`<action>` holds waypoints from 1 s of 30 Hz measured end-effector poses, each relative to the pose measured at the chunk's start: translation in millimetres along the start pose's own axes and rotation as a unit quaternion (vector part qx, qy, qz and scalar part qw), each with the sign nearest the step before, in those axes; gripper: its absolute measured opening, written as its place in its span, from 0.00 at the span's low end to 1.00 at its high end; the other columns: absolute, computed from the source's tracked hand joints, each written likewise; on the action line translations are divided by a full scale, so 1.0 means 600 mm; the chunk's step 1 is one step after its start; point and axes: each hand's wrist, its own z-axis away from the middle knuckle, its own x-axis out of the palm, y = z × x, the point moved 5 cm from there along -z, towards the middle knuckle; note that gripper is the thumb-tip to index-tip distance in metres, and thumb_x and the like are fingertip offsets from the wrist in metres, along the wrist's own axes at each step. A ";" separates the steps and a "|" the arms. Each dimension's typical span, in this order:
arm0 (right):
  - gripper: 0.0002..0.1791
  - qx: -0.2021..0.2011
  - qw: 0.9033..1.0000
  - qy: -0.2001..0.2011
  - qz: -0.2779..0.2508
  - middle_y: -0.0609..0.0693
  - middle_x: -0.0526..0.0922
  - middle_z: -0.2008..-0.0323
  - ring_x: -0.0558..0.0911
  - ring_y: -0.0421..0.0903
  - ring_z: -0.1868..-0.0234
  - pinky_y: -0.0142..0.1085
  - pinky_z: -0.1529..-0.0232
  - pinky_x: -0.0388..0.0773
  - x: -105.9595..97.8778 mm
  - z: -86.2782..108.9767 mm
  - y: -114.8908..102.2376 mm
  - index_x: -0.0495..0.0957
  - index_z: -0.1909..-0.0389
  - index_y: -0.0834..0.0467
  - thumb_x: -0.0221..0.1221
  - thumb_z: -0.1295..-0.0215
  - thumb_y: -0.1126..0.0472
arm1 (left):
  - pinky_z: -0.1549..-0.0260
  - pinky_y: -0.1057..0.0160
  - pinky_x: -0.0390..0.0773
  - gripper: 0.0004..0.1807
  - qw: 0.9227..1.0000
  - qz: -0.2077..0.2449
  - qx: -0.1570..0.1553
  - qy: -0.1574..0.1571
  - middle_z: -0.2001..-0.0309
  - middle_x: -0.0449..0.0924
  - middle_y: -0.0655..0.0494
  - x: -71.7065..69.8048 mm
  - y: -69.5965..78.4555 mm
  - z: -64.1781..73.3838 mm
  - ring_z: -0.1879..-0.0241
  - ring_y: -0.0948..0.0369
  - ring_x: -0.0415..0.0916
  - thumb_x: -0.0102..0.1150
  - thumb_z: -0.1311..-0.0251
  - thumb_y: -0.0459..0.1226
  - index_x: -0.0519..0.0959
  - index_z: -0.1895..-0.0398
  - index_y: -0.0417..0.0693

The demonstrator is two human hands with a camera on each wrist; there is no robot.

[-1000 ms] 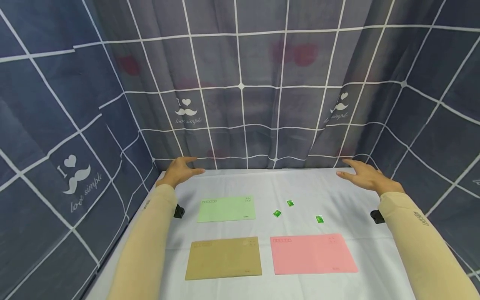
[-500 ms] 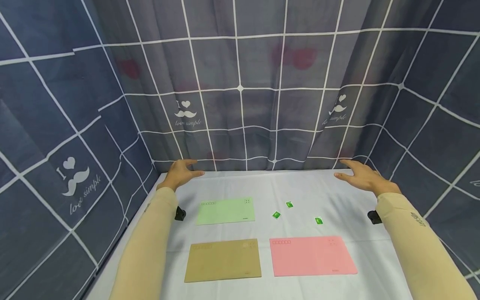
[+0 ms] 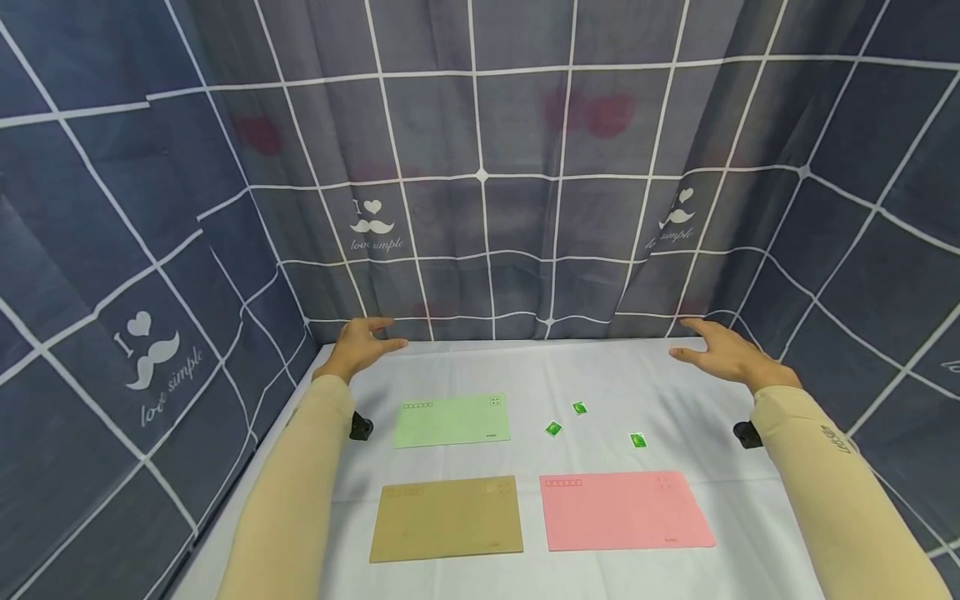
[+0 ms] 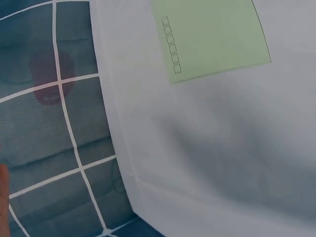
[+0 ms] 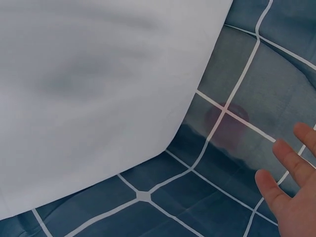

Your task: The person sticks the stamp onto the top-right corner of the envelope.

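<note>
My left hand [image 3: 358, 346] is held above the far left of the white table, fingers relaxed, with nothing in it. Nearest to it lies a pale green envelope [image 3: 452, 421], whose corner boxes also show in the left wrist view. Over the far right side hovers my right hand [image 3: 726, 354], empty, its fingers spread in the right wrist view. Between the hands, three small green stamp-like pieces [image 3: 553, 428] lie flat and apart. Closer to me are a brown envelope [image 3: 447, 519] on the left and a pink envelope [image 3: 627, 511] on the right.
A white cloth [image 3: 600, 367] covers the table. Dark curtains [image 3: 517, 217] with white grid lines stand behind it and along both sides. Each wrist carries a small black device, one being the left wrist camera [image 3: 362, 427].
The right hand has shifted very slightly left, and the whole view has tilted a touch. The envelopes and green pieces stay where they were on the table.
</note>
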 end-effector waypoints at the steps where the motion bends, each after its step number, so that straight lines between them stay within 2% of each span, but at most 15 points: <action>1: 0.48 0.000 1.000 0.001 -0.002 0.75 0.53 0.27 0.54 0.76 0.28 0.72 0.33 0.54 0.001 -0.001 0.001 0.51 0.24 0.68 0.54 0.29 0.38 | 0.33 0.40 0.67 0.39 1.000 0.004 0.000 0.002 0.28 0.67 0.42 0.000 0.000 0.001 0.26 0.42 0.59 0.70 0.42 0.52 0.70 0.29 0.49; 13: 0.48 0.005 1.000 0.005 -0.020 0.76 0.54 0.28 0.55 0.76 0.29 0.71 0.34 0.55 0.012 -0.007 -0.002 0.50 0.24 0.68 0.55 0.29 0.39 | 0.34 0.42 0.70 0.39 1.000 0.025 -0.007 0.007 0.30 0.69 0.44 0.001 -0.007 0.001 0.28 0.45 0.63 0.71 0.43 0.50 0.71 0.29 0.48; 17: 0.48 0.012 1.000 0.007 -0.024 0.75 0.53 0.27 0.54 0.75 0.28 0.71 0.34 0.55 0.013 -0.009 -0.002 0.49 0.24 0.67 0.55 0.30 0.38 | 0.35 0.43 0.71 0.38 0.999 0.032 -0.004 0.013 0.31 0.70 0.45 0.002 -0.005 0.000 0.30 0.46 0.65 0.72 0.44 0.49 0.72 0.31 0.48; 24: 0.49 0.018 1.000 0.004 -0.024 0.76 0.54 0.28 0.56 0.76 0.29 0.72 0.35 0.56 0.018 -0.007 0.002 0.50 0.24 0.66 0.54 0.30 0.36 | 0.36 0.44 0.73 0.36 0.999 0.039 -0.015 0.017 0.32 0.71 0.46 0.005 -0.005 0.002 0.31 0.47 0.66 0.73 0.44 0.49 0.74 0.33 0.50; 30: 0.49 0.019 1.000 0.006 -0.020 0.77 0.55 0.29 0.56 0.77 0.30 0.72 0.35 0.56 0.023 -0.007 0.010 0.51 0.25 0.68 0.54 0.30 0.37 | 0.36 0.44 0.72 0.36 0.999 0.040 -0.005 0.013 0.33 0.72 0.46 0.009 0.000 0.002 0.33 0.48 0.67 0.72 0.44 0.48 0.73 0.33 0.48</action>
